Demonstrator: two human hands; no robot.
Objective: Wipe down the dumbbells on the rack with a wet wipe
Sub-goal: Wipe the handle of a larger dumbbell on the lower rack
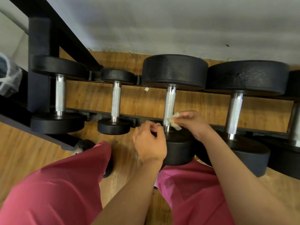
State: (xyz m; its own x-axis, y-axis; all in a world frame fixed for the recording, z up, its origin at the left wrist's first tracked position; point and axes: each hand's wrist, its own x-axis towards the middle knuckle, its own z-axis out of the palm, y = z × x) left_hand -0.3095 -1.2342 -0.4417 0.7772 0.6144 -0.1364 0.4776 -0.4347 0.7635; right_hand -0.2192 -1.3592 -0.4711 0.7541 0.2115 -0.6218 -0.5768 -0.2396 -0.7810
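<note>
**Wipe pinched against the handle of the third dumbbell**

A black metal rack [39,88] stands on a brown wooden plank floor [139,103] against a pale grey wall [162,21]. It carries a row of black round-headed dumbbells with knurled steel handles, each lying across the two rails.

From the left come a mid-sized dumbbell [60,95], a small dumbbell [116,101], a large third dumbbell [175,70] and a large fourth dumbbell [246,77]. A fifth dumbbell [294,120] is cut off by the right edge.

The right hand [193,122] pinches a small crumpled whitish wet wipe [175,121] between thumb and fingertips. It presses the wipe to the right side of the third dumbbell's handle, low down, just above the near head.

The left hand [149,142] hangs just left of that same handle, over the near head. Its fingers are curled inward with nothing visible between them. Whether the fingertips touch the steel cannot be told.

Both forearms are bare and reach in from below, over loose red trousers [56,184].

A tiny white scrap [146,89] lies on the floor between the rails, between the second and third dumbbells. A clear plastic bag [8,78] shows at the left edge, beside the rack's upright.
</note>
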